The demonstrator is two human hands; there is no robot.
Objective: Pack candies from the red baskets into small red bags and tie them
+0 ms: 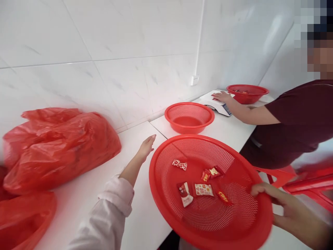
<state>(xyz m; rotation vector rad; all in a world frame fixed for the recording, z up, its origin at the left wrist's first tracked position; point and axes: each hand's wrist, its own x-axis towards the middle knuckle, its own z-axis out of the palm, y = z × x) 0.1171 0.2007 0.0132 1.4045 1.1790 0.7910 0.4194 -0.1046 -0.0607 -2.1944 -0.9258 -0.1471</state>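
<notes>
My right hand (286, 205) grips the right rim of a round red plastic basket (234, 222), thumb over the inside edge. The basket is tilted toward me. Several wrapped snack packets lie in it, among them a white packet (204, 190), a red-and-white packet (185, 194) and a small red packet (224, 198). Just left of the basket, my left hand (147, 148) is held out with its fingers stretched, holding nothing. Behind the held basket, a second red basket (189, 130) stands on the white table (140, 215).
A filled red plastic bag (62, 149) rests at the left against the wall, with another red bag (23, 222) in front. At right, a co-worker's hand (223, 97) touches a red packet on a white scale (217, 106). Beyond is another red basket (247, 98). Red stools (307, 184) stand lower right.
</notes>
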